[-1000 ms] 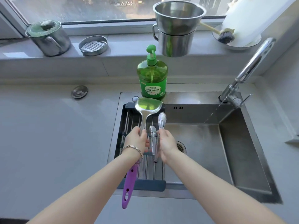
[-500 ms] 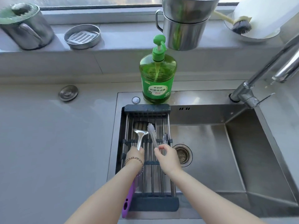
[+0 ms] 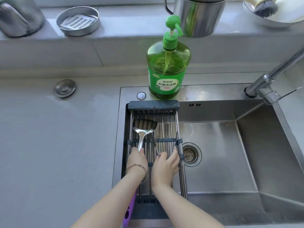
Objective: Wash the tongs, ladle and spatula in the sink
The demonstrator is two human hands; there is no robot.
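A: where's the spatula (image 3: 144, 127)?

B: flat on the drying rack (image 3: 153, 105) over the sink (image 3: 230, 153), left hand (image 3: 137, 159) gripping its shaft. right hand (image 3: 166, 165) pinches the tongs (image 3: 155, 144), their 2 arms spread on the rack.

1. A green plastic pump bottle of dish soap (image 3: 168, 69) stands on the steel ledge just behind my sink.
2. A dark grey drying rack with metal bars (image 3: 153, 105) lies across the left part of the basin.
3. On the grey window sill I see a round shallow steel dish with a perforated insert (image 3: 77, 20) and a tall steel pot with a handle (image 3: 199, 17).
4. A small round metal cap (image 3: 65, 88) sits on the grey countertop (image 3: 49, 145).
5. A chrome faucet (image 3: 269, 79) rises at the right.
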